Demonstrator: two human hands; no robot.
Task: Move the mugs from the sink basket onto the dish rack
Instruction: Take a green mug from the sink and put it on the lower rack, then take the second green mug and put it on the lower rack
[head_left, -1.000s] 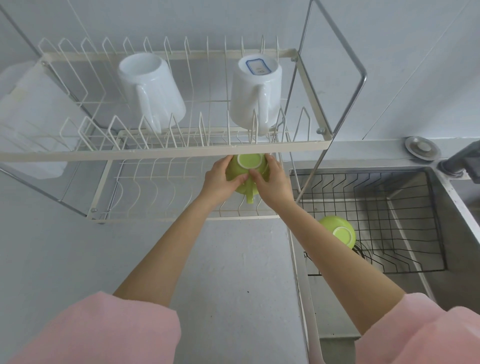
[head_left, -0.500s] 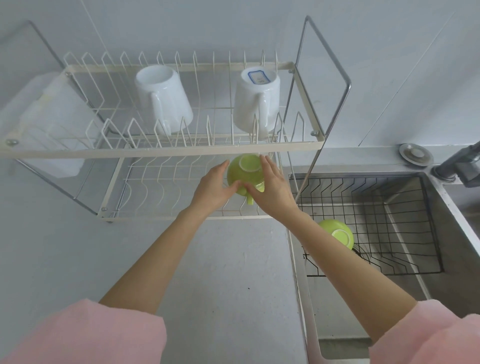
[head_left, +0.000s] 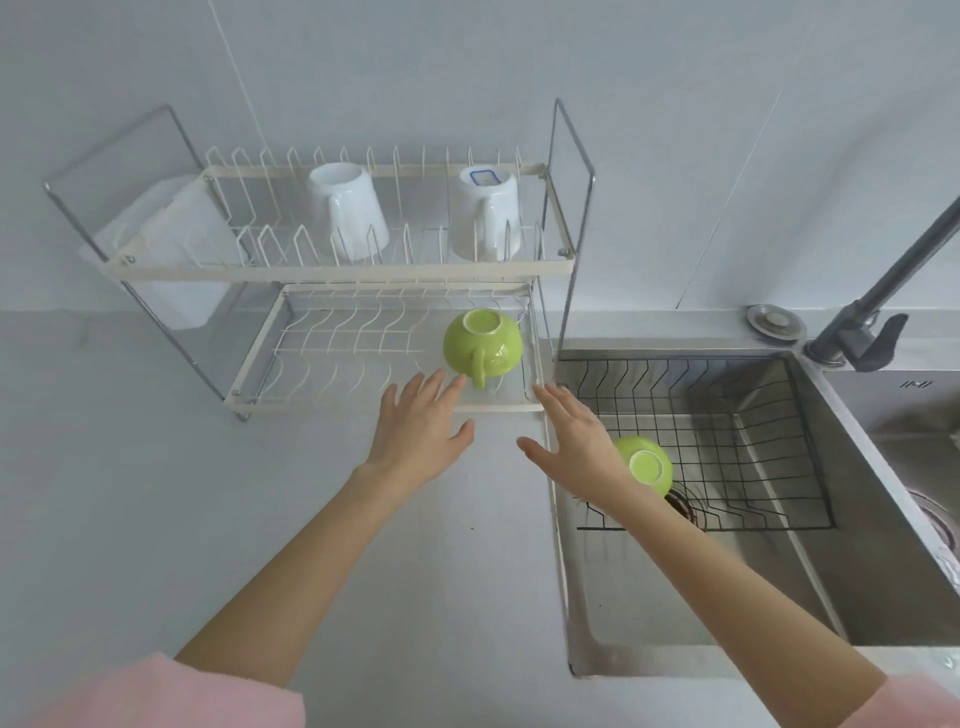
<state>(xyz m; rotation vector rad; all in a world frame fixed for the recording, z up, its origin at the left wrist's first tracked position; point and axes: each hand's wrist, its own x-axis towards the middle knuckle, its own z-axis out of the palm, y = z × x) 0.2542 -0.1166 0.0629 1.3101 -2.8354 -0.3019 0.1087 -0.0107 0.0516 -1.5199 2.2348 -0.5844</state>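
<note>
One green mug (head_left: 482, 341) is parked upside down, probably to drain, on the dish rack's (head_left: 363, 271) lower tier, both hands (left hand (head_left: 418, 426), right hand (head_left: 570, 442)) are spread empty just below it, and another green mug (head_left: 647, 464) sits in the sink basket (head_left: 737, 447).

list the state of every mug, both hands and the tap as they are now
green mug on the lower rack: upside down, handle toward the person, not held
green mug in the sink basket: upside down, partly hidden by the right wrist
left white mug: inverted on the upper rack
right white mug: inverted on the upper rack
left hand: open, empty
right hand: open, empty
tap: no water seen
</note>
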